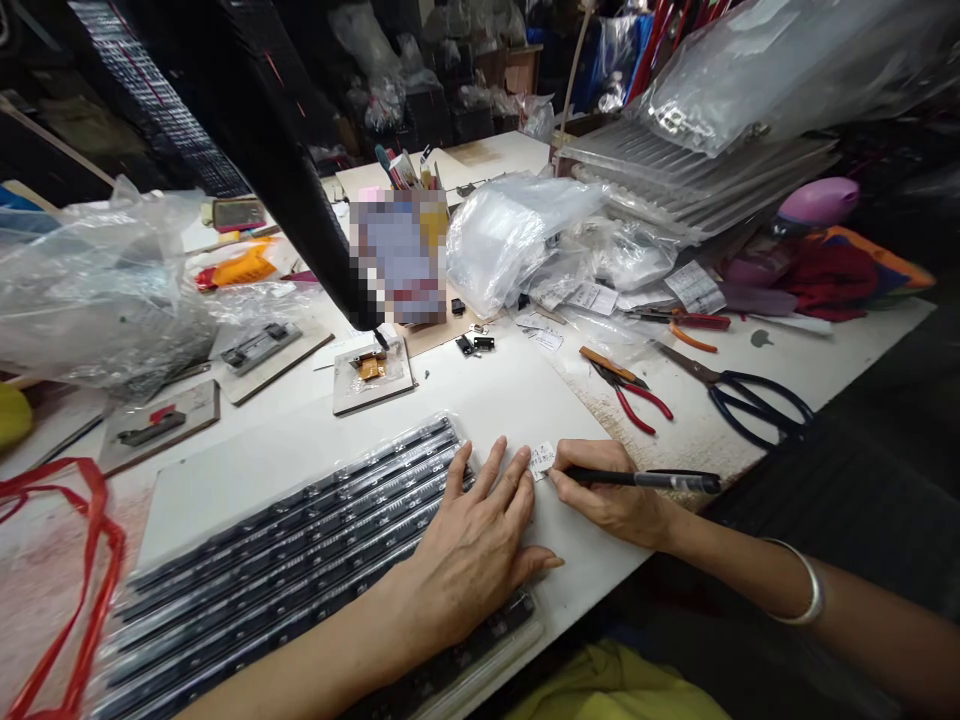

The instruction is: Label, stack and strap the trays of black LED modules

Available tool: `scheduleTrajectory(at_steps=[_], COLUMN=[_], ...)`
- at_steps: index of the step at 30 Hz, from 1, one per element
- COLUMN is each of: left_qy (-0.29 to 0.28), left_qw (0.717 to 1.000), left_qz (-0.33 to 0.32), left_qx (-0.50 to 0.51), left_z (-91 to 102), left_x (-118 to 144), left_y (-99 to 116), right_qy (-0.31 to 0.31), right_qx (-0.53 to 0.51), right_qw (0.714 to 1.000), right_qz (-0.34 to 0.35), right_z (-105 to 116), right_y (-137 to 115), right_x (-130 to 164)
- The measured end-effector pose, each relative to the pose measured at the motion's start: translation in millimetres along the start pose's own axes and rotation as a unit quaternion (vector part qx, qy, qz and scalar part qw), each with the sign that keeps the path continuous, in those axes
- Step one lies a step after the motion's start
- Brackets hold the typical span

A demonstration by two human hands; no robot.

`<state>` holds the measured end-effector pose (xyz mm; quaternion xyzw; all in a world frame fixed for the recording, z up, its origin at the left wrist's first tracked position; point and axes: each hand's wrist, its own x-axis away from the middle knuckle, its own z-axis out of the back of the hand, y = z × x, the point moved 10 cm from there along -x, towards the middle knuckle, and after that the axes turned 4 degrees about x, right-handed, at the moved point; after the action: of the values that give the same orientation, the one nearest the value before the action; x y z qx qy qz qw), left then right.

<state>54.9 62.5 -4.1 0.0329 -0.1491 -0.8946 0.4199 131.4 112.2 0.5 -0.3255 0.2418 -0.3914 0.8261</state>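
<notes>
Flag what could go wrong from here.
1. The paper slip might skid under the black pen in the right hand; only fingertips of the left hand seem to steady it.
2. The left arm reaches across the clear plastic tray; leaning could jostle its black parts.
3. The scissors lie with their handles near the table edge and could get knocked off.

Small paper slip (pixel 541 459) with handwriting, white label (pixel 695 289) with markings, none of it legible
</notes>
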Motion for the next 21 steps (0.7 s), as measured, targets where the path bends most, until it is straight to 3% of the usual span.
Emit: scheduleTrajectory(at_steps=[8, 21], left_qy=[0.002, 0.007], left_qw=[1.000, 1.000], left_qz=[0.010, -0.001], left_qx=[0.015, -0.018], left_z=[-0.7, -1.7], left_x=[0, 1], left_y=[-2, 0], right_qy=[0.050, 0.015], right_qx=[-0.043, -0.034], right_qw=[0.997, 0.998], right_qz=[-0.045, -0.047], right_z=[10, 5], right_y=[11, 7], right_x=[2, 0])
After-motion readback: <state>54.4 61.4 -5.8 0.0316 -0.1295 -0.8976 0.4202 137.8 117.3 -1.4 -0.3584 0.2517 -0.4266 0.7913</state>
